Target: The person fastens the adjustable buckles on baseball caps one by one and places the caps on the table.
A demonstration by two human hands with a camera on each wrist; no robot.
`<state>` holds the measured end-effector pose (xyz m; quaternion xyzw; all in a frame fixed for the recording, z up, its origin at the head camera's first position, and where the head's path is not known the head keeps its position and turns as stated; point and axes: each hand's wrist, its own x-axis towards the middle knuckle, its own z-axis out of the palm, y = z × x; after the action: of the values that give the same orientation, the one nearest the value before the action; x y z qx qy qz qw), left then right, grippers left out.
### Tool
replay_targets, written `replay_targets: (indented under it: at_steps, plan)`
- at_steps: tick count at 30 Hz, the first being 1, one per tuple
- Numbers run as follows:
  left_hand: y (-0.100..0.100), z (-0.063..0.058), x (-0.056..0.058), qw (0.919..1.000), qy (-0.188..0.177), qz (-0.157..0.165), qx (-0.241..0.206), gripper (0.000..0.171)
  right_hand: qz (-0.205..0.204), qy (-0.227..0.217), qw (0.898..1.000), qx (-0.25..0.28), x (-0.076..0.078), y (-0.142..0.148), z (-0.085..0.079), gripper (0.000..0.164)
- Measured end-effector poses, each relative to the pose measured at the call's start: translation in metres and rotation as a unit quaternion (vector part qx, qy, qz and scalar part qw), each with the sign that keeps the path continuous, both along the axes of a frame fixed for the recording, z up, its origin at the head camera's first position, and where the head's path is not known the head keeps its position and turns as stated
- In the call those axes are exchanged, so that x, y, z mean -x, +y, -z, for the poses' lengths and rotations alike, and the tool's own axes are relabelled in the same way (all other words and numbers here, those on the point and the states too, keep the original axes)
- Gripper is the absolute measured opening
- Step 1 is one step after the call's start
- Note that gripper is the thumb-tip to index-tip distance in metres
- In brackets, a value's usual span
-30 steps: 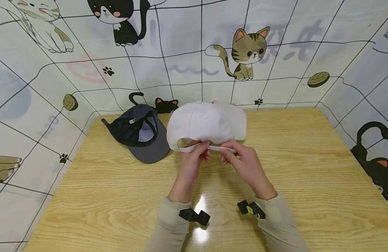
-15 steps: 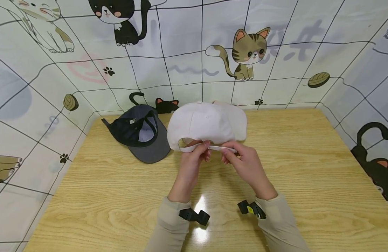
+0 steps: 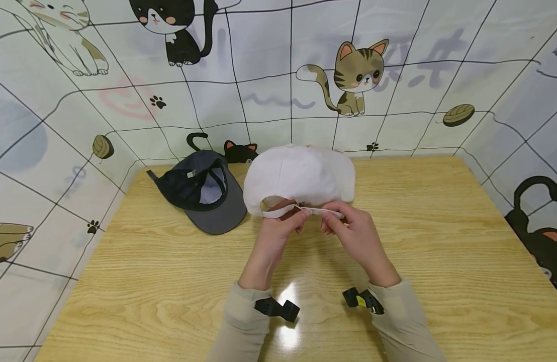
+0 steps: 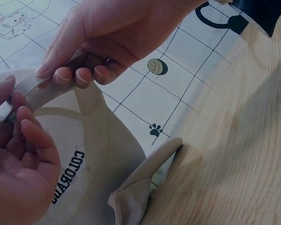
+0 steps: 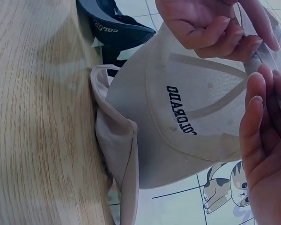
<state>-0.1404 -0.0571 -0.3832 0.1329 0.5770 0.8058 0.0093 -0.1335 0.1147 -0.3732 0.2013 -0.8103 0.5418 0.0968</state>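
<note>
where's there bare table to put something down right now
Bare table lies right of the white cap and right hand, and between the dark cap and left sleeve. Crowded: back left-centre, where both caps and the left hand sit close.

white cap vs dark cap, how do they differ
Colour: the white cap is pale, while the dark cap is near-black with a grey visor.
Pose: in the head view the white cap shows its outer crown, while the dark cap's inside faces the camera.
Handling: the left hand and right hand grip the white cap's strap; no hand touches the dark cap.
Both have a visor and a back strap.
</note>
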Motion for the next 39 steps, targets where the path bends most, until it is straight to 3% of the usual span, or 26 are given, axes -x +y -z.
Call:
replay_targets:
  at_steps: [7,12,29,39]
  plan:
    - [0.001,0.001,0.0,0.9999,0.004,-0.011,0.009,0.009,-0.001,0.005,1.0,-0.002,-0.011,-0.006,-0.021,0.005]
    - [0.0,0.0,0.0,0.9998,0.009,-0.012,0.011,0.008,-0.002,-0.001,1.0,0.002,-0.014,-0.008,-0.027,0.005]
    - [0.001,0.001,-0.001,0.9992,0.037,-0.014,0.012,0.007,-0.004,-0.027,1.0,0.005,-0.014,-0.006,-0.026,0.009]
    - [0.003,-0.001,-0.002,0.9977,-0.001,-0.049,0.047,0.011,-0.009,-0.019,1.0,0.005,-0.014,-0.006,-0.025,0.007]
